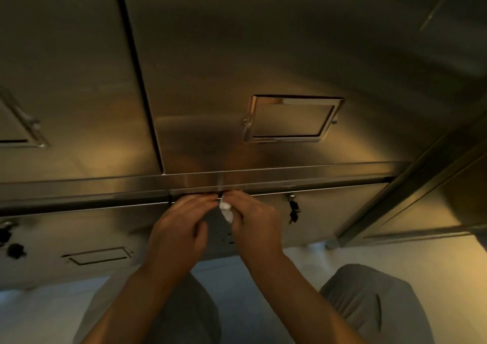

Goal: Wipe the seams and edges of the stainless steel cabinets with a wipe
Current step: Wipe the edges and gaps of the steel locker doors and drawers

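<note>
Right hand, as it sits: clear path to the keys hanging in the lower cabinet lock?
Probably yes. The right hand, pinching the small white wipe, is just left of the dark keys on the lower steel door; only bare door face lies between them. It would need to free its fingers first.

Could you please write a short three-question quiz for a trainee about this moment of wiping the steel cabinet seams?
1. True or false: the small crumpled white wipe lies on the pale floor.
2. Which hand holds the wipe? A) left hand alone B) both, pinched between the left hand and right hand C) neither
3. Fill in: the hands work at the dark horizontal ____ between the upper and lower brushed stainless steel cabinet doors.

Key: 1 false, the fingertips hold it up at the cabinet front. 2 B. 3 seam, just below the upper door with the rectangular recessed metal handle.
</note>
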Motion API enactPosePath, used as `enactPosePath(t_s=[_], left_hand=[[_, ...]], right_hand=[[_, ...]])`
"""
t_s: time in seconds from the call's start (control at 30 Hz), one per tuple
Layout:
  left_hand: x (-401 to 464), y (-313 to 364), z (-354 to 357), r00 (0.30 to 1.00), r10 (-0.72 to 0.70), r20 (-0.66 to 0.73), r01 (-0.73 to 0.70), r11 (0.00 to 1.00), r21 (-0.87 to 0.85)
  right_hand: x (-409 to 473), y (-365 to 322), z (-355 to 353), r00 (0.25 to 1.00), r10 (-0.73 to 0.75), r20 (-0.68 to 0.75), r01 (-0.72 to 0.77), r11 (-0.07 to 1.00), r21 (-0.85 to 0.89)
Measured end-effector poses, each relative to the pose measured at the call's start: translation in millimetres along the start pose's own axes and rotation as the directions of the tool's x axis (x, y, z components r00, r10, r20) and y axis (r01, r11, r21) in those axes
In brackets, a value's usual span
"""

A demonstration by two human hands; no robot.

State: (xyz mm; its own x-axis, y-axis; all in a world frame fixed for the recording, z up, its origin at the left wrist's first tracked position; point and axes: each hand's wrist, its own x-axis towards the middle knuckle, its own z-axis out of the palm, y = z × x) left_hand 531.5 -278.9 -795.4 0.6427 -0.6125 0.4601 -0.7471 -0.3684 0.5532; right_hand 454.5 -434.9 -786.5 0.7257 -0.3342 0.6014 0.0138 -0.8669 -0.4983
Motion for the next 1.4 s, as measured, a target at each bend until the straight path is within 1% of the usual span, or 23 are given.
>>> enactPosePath(t_s=[0.13,0.23,0.37,0.53,0.6,0.67,0.73,0.83,0.97,1.13,1.33,1.4], left_hand=[[-14,-21,-19,0.997,0.019,-0.077,-0.018,1.000,0.023],[-24,-29,-30,0.996,0.005,-0.094,-0.001,0.999,0.044],[-31,-37,-38,0.991,0.021,-0.129,-0.013,0.998,0.058],[-40,-43,-38,0.967,-0.068,-0.245,0.079,0.996,0.035],[-37,-40,-38,0.955,-0.088,-0.282,0.098,0.995,0.021],[-34,-35,-39,0.952,-0.104,-0.289,0.116,0.993,0.024],[-33,-32,-41,0.958,-0.102,-0.268,0.118,0.992,0.045],[-30,-24,-39,0.972,-0.054,-0.227,0.078,0.992,0.098],[-11,10,-18,0.993,0.009,-0.117,0.001,0.996,0.086],[22,57,30,0.996,0.078,0.042,-0.077,0.997,-0.017],[49,98,87,0.978,0.153,0.142,-0.149,0.988,-0.039],[55,108,102,0.969,0.185,0.161,-0.181,0.983,-0.035]], right_hand=[[0,-26,26,0.994,-0.107,-0.018,0.109,0.986,0.127],[0,-35,35,0.991,-0.131,-0.031,0.134,0.978,0.161],[0,-42,49,0.987,-0.158,-0.033,0.161,0.959,0.231],[-4,-51,70,0.982,-0.189,0.002,0.185,0.965,0.186],[-4,-49,71,0.978,-0.210,-0.008,0.207,0.956,0.206],[-3,-45,67,0.972,-0.234,-0.008,0.230,0.948,0.220],[-1,-37,61,0.970,-0.243,-0.006,0.239,0.950,0.203],[-1,-17,43,0.974,-0.228,-0.008,0.227,0.964,0.137],[-1,22,6,0.978,-0.206,-0.021,0.207,0.976,0.062],[1,67,-32,0.990,-0.124,-0.064,0.127,0.990,0.053],[-2,125,-85,0.992,0.042,-0.117,-0.040,0.999,0.019],[-3,145,-106,0.987,0.088,-0.134,-0.091,0.996,-0.019]])
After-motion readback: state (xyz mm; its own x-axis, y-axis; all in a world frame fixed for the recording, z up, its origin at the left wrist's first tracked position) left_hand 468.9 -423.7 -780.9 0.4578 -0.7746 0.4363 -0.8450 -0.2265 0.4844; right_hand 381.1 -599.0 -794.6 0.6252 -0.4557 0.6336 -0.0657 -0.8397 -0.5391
